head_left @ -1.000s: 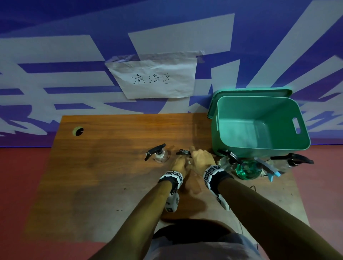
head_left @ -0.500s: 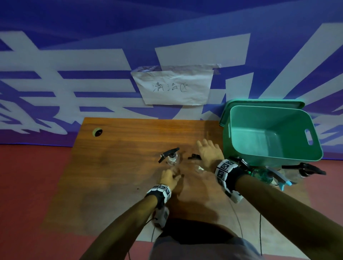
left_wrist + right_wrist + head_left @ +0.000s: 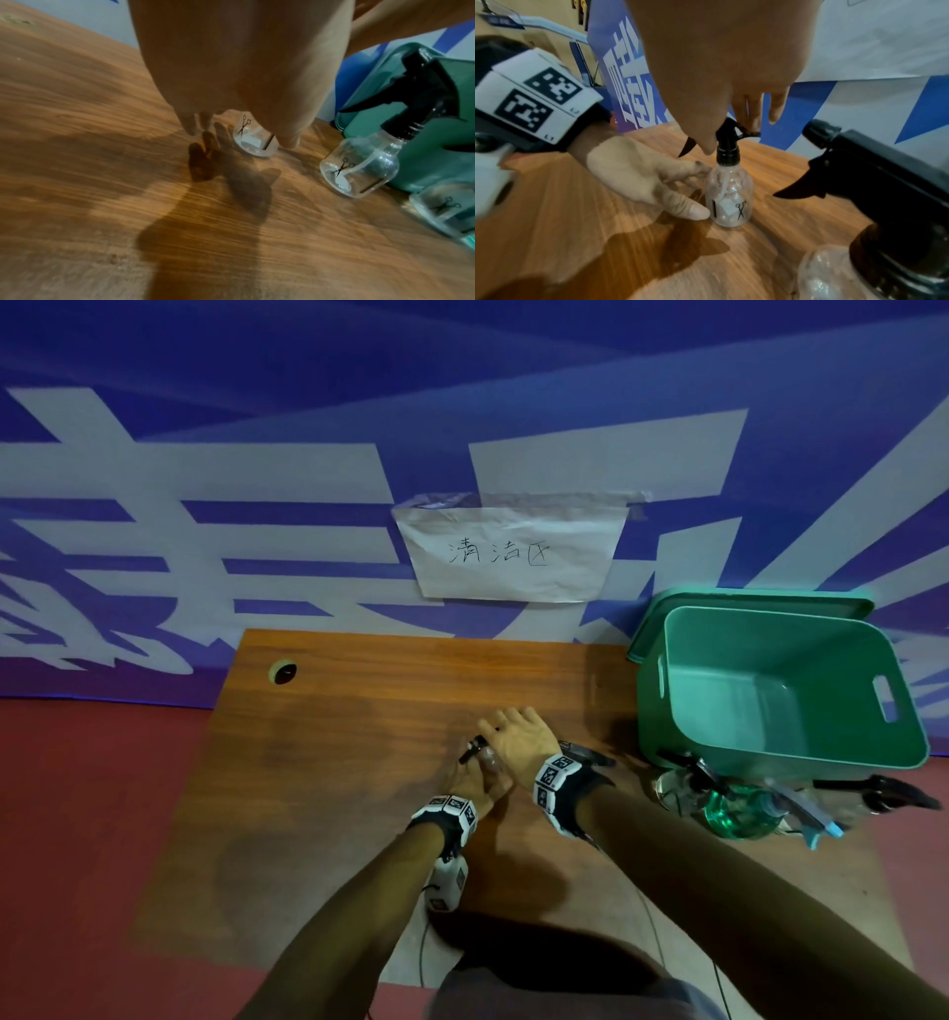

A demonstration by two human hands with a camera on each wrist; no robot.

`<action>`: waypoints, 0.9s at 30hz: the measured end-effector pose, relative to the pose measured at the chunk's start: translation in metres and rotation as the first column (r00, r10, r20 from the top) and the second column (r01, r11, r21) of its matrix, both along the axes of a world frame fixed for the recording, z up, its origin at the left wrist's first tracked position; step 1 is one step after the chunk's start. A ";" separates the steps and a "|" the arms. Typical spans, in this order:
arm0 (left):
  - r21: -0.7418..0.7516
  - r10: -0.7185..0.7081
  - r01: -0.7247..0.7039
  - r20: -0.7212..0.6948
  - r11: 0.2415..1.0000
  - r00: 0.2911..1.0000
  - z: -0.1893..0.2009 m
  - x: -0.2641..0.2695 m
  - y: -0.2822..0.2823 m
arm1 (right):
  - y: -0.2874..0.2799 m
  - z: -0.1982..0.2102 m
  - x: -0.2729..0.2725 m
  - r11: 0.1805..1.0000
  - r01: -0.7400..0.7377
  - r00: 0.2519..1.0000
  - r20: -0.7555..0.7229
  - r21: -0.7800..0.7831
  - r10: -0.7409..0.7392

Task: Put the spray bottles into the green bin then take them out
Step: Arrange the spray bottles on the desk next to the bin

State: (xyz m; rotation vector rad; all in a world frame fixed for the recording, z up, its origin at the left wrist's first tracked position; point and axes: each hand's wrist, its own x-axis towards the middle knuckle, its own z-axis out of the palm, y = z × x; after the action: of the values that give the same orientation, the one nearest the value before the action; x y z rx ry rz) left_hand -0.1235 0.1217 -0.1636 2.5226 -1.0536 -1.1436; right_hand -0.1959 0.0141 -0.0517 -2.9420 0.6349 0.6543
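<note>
A small clear spray bottle (image 3: 485, 759) with a black trigger head stands upright mid-table. My left hand (image 3: 475, 770) curls its thumb and fingers round the bottle's body (image 3: 253, 142). From above, my right hand (image 3: 729, 135) pinches the black head of this bottle (image 3: 729, 199) between thumb and fingers. My left hand (image 3: 695, 188) touches it at shoulder and base. A second clear bottle (image 3: 359, 172) stands free just right of it, behind my right wrist. The green bin (image 3: 770, 752) at the table's right end is open with nothing in it.
Along the bin's front stand a clear bottle (image 3: 678, 788), a green bottle (image 3: 739, 811) and a black-headed one (image 3: 883, 793). The bin's lid leans behind it. The wooden table (image 3: 334, 762) has a cable hole (image 3: 282, 672) at back left. A paper sign (image 3: 513, 552) hangs on the wall.
Both hands let go of the middle bottle, opened, then moved left and took hold of the left-hand bottle. The head view has shifted left and up.
</note>
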 end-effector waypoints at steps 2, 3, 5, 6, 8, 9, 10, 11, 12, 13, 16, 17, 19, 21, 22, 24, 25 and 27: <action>-0.031 0.006 -0.007 -0.010 1.000 1.000 0.003 0.000 -0.005 | 0.002 -0.002 0.001 0.999 0.032 0.997 -0.065 0.041 -0.029; -0.053 0.000 0.000 -0.006 0.999 1.000 0.007 0.001 -0.007 | 0.003 -0.003 0.001 0.995 0.057 0.995 -0.088 0.076 -0.050; -0.078 -0.018 0.017 -0.013 0.997 1.000 0.012 0.003 -0.012 | 0.006 -0.004 0.003 0.988 0.095 0.991 -0.108 0.118 -0.083; -0.062 -0.022 0.020 -0.036 0.998 0.999 0.016 0.003 -0.015 | 0.007 -0.005 0.004 0.987 0.107 0.990 -0.104 0.122 -0.094; 0.026 -0.059 0.060 -0.039 0.998 0.997 0.019 0.004 -0.019 | 0.009 -0.005 0.008 0.976 0.149 0.984 -0.121 0.156 -0.131; 0.051 -0.076 0.078 -0.023 0.996 0.997 0.020 0.005 -0.019 | 0.008 -0.005 0.009 0.969 0.171 0.980 -0.129 0.179 -0.150; 0.054 -0.082 0.082 -0.015 0.995 0.997 0.020 0.006 -0.020 | 0.006 -0.002 0.010 0.964 0.184 0.978 -0.131 0.192 -0.161; 0.035 -0.091 0.091 -0.009 0.995 0.996 0.021 0.006 -0.021 | 0.004 -0.002 0.009 0.964 0.181 0.980 -0.123 0.194 -0.159; 0.020 -0.084 0.084 -0.021 0.996 0.996 0.022 0.005 -0.022 | 0.002 -0.001 0.009 0.968 0.170 0.981 -0.123 0.186 -0.149; -0.001 -0.073 0.073 -0.038 0.997 0.997 0.024 0.005 -0.023 | 0.001 0.000 0.009 0.968 0.166 0.981 -0.126 0.186 -0.144; -0.032 -0.065 0.063 -0.067 0.998 0.996 0.026 0.003 -0.024 | -0.001 -0.003 0.007 0.953 0.210 0.974 -0.131 0.220 -0.185; -0.042 -0.071 0.068 -0.075 0.997 0.995 0.027 0.003 -0.023 | -0.001 -0.004 0.007 0.948 0.223 0.972 -0.118 0.225 -0.201; -0.040 -0.085 0.082 -0.072 0.996 0.994 0.030 0.001 -0.023 | -0.002 -0.004 0.006 0.942 0.247 0.968 -0.102 0.226 -0.230; -0.069 -0.076 0.070 -0.084 0.995 0.994 0.030 0.000 -0.024 | -0.002 -0.005 0.006 0.939 0.263 0.963 -0.109 0.223 -0.245; -0.077 -0.058 0.051 -0.091 0.996 0.994 0.031 -0.001 -0.023 | -0.001 -0.005 0.005 0.936 0.272 0.961 -0.114 0.222 -0.252; -0.090 -0.025 0.016 -0.094 0.996 0.995 0.035 -0.003 -0.022 | -0.002 -0.007 0.004 0.930 0.292 0.955 -0.115 0.224 -0.272; -0.101 -0.024 0.014 -0.099 0.995 0.995 0.031 -0.003 -0.022 | -0.001 -0.009 0.004 0.929 0.293 0.955 -0.112 0.225 -0.274; -0.097 -0.011 0.000 -0.114 0.995 0.993 0.031 -0.003 -0.021 | -0.002 -0.009 0.004 0.936 0.282 0.959 -0.096 0.211 -0.267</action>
State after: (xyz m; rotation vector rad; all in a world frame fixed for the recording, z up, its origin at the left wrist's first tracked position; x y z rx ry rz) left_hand -0.1268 0.1011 -0.1324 2.3516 -1.0607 -1.1922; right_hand -0.1920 0.0126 -0.0608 -2.5697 0.8944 0.7402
